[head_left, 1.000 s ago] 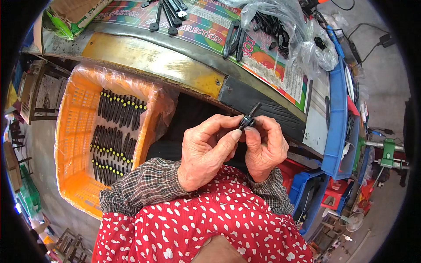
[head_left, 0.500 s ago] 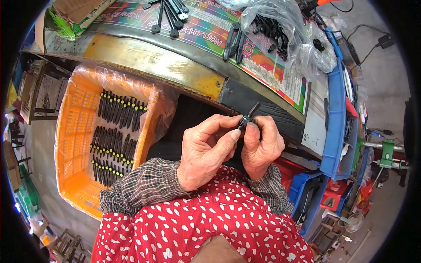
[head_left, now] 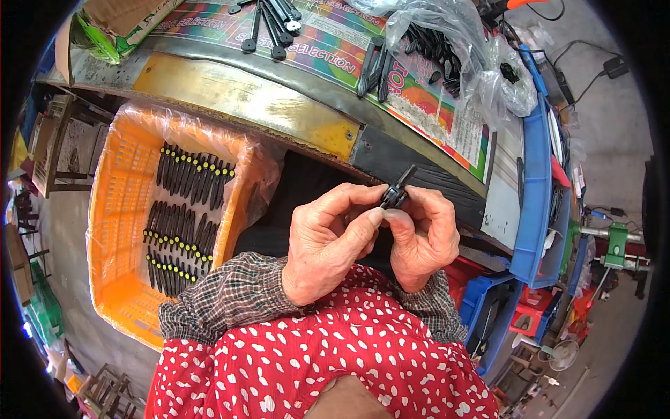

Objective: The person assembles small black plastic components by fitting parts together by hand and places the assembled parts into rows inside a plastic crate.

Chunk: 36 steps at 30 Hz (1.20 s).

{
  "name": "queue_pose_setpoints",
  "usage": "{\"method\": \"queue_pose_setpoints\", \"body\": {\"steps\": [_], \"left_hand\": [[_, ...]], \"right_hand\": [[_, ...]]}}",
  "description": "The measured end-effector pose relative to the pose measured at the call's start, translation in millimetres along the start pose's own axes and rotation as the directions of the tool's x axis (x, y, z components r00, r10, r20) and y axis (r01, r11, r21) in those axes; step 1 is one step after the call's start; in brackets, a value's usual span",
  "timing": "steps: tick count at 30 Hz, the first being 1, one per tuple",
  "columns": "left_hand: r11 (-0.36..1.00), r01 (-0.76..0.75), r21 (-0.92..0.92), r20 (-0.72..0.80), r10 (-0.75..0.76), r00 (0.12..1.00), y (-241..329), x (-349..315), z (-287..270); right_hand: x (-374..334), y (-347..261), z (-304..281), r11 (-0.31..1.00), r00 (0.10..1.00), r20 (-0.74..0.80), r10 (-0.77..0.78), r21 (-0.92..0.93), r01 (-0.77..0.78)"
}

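- Bench [head_left: 244, 105] edged with dull, yellowed metal runs across the upper view, a colourful sheet [head_left: 335, 31] lying on it.
- Just in front of its edge, above the spotted red cloth [head_left: 300, 349], the black part [head_left: 396, 193] sits between the fingertips of the left hand [head_left: 328, 237] and right hand [head_left: 424, 237].
- Its long axis slants steeply from lower left to upper right; the thin end points up and a little right, away from the body.
- Dark and slightly glossy, it has a narrow stem and a wider, blocky middle; fingers hide its lower end.
- Left thumb and forefinger are pinched nearly together on it, the other fingers curled and partly hidden.
- Right thumb and forefinger close on its other side, the two thumbs meeting near the tips.
- Orange crate [head_left: 115, 265], at left, holds rows of black pieces [head_left: 195, 174] with yellow dots.
- Bold capitals are printed on the sheet; any marking on the part is too small to tell.
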<state>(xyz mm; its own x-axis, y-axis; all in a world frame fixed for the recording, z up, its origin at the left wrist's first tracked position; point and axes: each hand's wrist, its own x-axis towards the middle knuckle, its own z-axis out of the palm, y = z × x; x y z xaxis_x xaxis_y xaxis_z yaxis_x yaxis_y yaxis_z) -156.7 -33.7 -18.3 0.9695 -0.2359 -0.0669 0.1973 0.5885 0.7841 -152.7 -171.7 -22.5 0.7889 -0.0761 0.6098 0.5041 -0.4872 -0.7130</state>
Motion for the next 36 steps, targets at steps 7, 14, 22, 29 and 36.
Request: {"method": "queue_pose_setpoints", "body": {"steps": [7, 14, 22, 29, 36], "left_hand": [[1.0, -0.007, 0.021, -0.001, 0.007, 1.0, 1, 0, 0], [1.0, 0.006, 0.013, -0.002, -0.006, 1.0, 2, -1, 0], [1.0, -0.006, 0.013, -0.016, 0.006, 1.0, 1, 0, 0], [0.997, -0.038, 0.073, 0.011, 0.037, 0.999, -1, 1, -1], [0.998, -0.044, 0.04, -0.003, 0.044, 0.999, -4, 1, 0]], "right_hand": [[0, -3, -3, 0.999, 0.998, 0.019, 0.053, 0.0, -0.053], [-2, -4, -4, 0.986, 0.998, 0.032, 0.062, -0.154, -0.056], [2, -6, 1, 0.989, 1.0, 0.009, 0.012, -0.149, -0.01], [9, -2, -1, 0.936, 0.986, 0.068, -0.149, -0.312, 0.163], [8, 0, 2, 0.927, 0.991, 0.066, -0.115, -0.352, 0.131]]}}
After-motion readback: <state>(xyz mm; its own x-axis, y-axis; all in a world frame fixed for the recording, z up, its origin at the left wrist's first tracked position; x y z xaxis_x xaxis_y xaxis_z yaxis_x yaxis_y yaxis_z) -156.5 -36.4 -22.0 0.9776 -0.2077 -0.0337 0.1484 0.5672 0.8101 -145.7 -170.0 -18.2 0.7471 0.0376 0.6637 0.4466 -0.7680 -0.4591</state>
